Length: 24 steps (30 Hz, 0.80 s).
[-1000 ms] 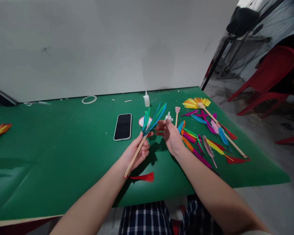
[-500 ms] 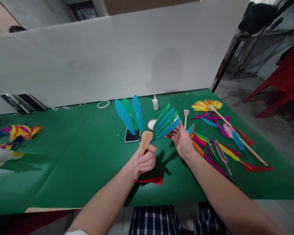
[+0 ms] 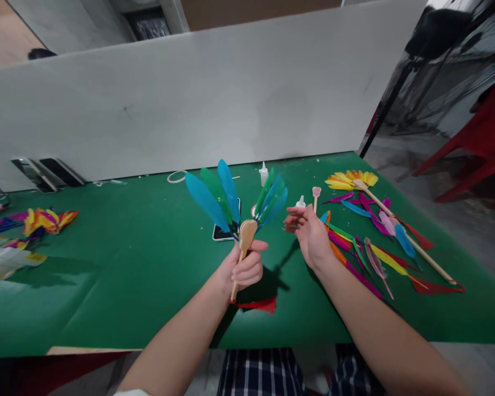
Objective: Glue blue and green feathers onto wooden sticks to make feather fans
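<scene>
My left hand (image 3: pixel 246 265) is closed around the wooden handle of a feather fan (image 3: pixel 246 235). Blue and green feathers spread from its wooden head in two groups, left and right, with a gap in the middle. The right group looks blurred. A red tassel (image 3: pixel 259 304) hangs from the handle's lower end. To the right of the fan, my right hand (image 3: pixel 311 234) is raised with its fingers curved and apart, touching no feather. Just beyond those fingertips shows the white top of a small bottle (image 3: pixel 301 202). A phone (image 3: pixel 223 235) lies partly hidden behind the fan.
On the green table (image 3: pixel 127 291), loose coloured feathers (image 3: pixel 375 258) and a finished yellow feather fan (image 3: pixel 352 180) lie at right. A small stick with a pink head (image 3: pixel 316 193) and a white glue bottle (image 3: pixel 264 175) are farther back. A white partition (image 3: pixel 214 99) borders the rear.
My right hand has come away from the right feathers, which have swung inward and blur. The left hand still grips the fan. The view has shifted slightly.
</scene>
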{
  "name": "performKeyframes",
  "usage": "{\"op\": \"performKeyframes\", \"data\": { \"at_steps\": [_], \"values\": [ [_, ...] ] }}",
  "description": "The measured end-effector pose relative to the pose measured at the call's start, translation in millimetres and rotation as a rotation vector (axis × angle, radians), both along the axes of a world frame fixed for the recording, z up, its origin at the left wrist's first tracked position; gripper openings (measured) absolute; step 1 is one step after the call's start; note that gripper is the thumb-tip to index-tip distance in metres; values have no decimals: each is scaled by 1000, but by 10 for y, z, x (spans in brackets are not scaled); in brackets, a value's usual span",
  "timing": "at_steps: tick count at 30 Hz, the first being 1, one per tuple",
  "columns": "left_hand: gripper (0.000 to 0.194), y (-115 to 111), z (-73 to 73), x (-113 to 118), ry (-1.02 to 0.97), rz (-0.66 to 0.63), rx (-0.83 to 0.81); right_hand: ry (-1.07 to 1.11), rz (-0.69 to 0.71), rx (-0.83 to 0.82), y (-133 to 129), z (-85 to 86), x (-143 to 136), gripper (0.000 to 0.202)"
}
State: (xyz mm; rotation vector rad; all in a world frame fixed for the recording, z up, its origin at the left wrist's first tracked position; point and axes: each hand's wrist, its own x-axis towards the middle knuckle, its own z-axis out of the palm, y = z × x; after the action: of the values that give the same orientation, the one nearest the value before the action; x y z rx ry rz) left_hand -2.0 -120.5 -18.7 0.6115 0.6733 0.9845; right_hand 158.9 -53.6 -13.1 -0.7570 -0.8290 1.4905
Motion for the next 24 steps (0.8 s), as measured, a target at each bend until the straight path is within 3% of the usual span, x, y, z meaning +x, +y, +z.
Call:
{"op": "performKeyframes", "data": {
  "at_steps": [3,6,10,14,17,20,24],
  "values": [
    [45,29,72,0,19,55,143,-63,-149,76,-1,19,44,34],
    [40,65,143,28,173,212,254,-86,-234,143,26,21,90,25],
    [31,97,180,94,362,411,260,-63,-105,115,43,30,125,8],
    [26,100,155,146,441,429,252,-3,176,148,-22,62,107,18],
    [25,94,143,164,472,428,256,-34,296,184,-80,92,81,21],
    [25,91,143,173,487,424,257,-96,281,190,-96,96,53,19],
    [26,96,124,187,515,415,252,-204,129,163,-74,48,11,20]
  ]
}}
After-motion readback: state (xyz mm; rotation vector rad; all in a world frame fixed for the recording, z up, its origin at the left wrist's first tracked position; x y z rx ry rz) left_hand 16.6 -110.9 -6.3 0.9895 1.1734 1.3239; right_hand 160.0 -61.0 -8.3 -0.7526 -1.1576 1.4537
